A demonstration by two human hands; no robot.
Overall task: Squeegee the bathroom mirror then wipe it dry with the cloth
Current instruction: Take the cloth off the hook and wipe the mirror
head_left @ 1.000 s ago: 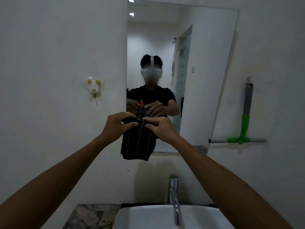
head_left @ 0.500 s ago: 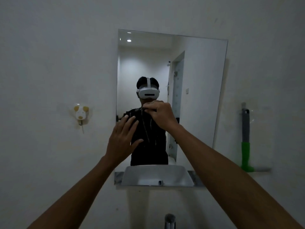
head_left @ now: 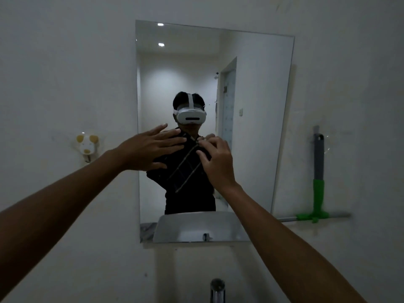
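left hand point(head_left: 146, 149) flat with fingers spread on dark cloth point(head_left: 185, 165), right hand point(head_left: 216, 162) pinching its corner, against mirror point(head_left: 258, 106)

The dark cloth with pale stripes point(head_left: 185, 169) is partly covered by the flat left hand point(head_left: 148, 149) at nine o'clock and the right hand point(head_left: 215, 162) at three o'clock. The chrome tap point(head_left: 217, 290) is cut off at six o'clock. Whether the cloth touches the rectangular wall mirror point(head_left: 258, 127) cannot be told.
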